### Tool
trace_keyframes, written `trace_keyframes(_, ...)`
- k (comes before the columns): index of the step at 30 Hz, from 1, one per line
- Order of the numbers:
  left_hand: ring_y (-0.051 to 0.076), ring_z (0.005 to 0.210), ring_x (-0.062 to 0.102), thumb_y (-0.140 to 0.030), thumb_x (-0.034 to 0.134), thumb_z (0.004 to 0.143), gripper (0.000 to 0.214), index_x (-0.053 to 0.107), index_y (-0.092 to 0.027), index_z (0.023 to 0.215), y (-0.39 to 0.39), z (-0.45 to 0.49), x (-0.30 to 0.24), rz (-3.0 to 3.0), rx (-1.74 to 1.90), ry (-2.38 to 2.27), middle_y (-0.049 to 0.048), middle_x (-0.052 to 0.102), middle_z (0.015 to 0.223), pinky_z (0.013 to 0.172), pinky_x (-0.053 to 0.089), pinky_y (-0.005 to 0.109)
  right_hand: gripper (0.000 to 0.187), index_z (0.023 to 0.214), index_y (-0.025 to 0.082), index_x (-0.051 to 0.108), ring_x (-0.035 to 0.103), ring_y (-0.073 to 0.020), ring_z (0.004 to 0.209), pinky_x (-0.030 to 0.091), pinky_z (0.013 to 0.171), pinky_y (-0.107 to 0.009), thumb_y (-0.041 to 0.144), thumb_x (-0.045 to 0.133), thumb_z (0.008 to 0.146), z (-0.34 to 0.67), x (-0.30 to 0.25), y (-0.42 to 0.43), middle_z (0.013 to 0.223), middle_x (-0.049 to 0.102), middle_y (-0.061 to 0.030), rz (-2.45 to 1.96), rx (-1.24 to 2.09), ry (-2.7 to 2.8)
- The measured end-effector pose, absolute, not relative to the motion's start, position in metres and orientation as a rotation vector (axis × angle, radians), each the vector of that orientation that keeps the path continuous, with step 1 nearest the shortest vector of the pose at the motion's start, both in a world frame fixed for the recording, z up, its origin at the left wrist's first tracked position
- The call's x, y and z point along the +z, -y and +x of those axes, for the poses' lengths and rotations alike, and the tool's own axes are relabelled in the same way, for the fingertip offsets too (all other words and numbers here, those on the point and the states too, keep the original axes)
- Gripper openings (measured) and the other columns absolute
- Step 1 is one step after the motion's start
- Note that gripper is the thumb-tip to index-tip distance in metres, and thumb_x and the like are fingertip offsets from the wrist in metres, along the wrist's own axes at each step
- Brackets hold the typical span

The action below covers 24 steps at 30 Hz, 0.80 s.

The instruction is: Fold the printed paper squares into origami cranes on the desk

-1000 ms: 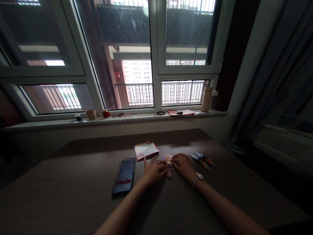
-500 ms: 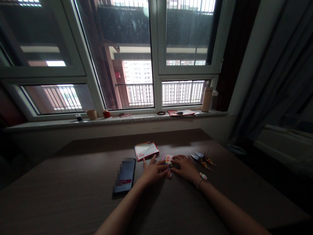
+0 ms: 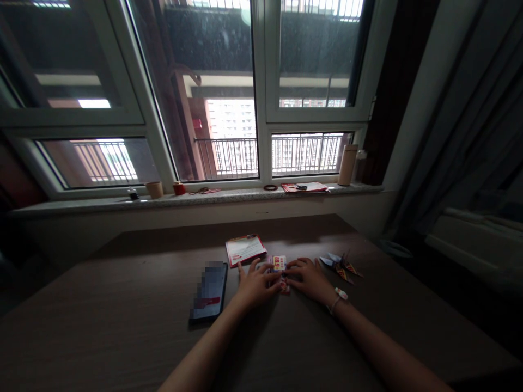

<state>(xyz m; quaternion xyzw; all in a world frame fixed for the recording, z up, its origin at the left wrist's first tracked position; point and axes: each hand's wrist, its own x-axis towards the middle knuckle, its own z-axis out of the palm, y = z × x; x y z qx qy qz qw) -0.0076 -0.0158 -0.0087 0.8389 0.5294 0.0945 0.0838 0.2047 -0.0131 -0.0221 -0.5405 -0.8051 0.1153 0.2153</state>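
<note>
A small printed paper (image 3: 280,265), partly folded, lies on the dark brown table (image 3: 122,326) between my two hands. My left hand (image 3: 255,284) rests on the table with its fingers pressed on the paper's left edge. My right hand (image 3: 308,277) presses the paper's right side with bent fingers; a bracelet sits on that wrist. Both hands touch the same paper. How the paper is folded under the fingers is hidden.
A phone (image 3: 209,291) lies left of my left hand. A red and white leaflet (image 3: 244,249) lies behind it. Folded paper figures (image 3: 341,265) sit to the right. The windowsill (image 3: 229,197) holds cups, a tall flask (image 3: 347,164), papers and small items.
Both hands stayed on the paper; the fingers shifted slightly and the paper's printed flap now stands a little more upright. The view tilted slightly.
</note>
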Motion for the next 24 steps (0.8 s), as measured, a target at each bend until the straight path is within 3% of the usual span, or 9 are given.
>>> trace_keyframes(6, 0.038, 0.141, 0.022, -0.062, 0.042, 0.088, 0.040, 0.053, -0.054, 0.125, 0.015, -0.009, -0.010, 2.504, 0.283, -1.578, -0.0076, 0.047, 0.145, 0.101, -0.007, 0.080, 0.042, 0.117, 0.038, 0.066, 0.036, -0.0328, 0.133, 0.023, 0.110, -0.054, 0.052, 0.066, 0.078, 0.211, -0.018, 0.018, 0.136, 0.056, -0.0006, -1.459, 0.479, 2.253)
trace_keyframes(19, 0.037, 0.141, 0.024, -0.061, 0.042, 0.089, 0.039, 0.053, -0.054, 0.126, 0.015, -0.009, -0.014, 2.512, 0.317, -1.583, -0.0068, 0.046, 0.147, 0.102, -0.006, 0.079, 0.051, 0.122, 0.041, 0.062, 0.028, -0.0347, 0.139, 0.011, 0.113, -0.059, 0.057, 0.068, 0.074, 0.219, -0.022, 0.018, 0.143, 0.050, 0.0004, -1.424, 0.571, 2.273)
trace_keyframes(24, 0.035, 0.140, 0.026, -0.059, 0.043, 0.090, 0.039, 0.055, -0.052, 0.126, 0.019, -0.008, -0.015, 2.512, 0.364, -1.594, -0.0052, 0.049, 0.144, 0.104, -0.008, 0.077, 0.052, 0.121, 0.039, 0.063, 0.031, -0.0332, 0.137, 0.015, 0.113, -0.054, 0.059, 0.069, 0.073, 0.220, -0.026, 0.015, 0.141, 0.052, -0.0008, -1.388, 0.556, 2.259)
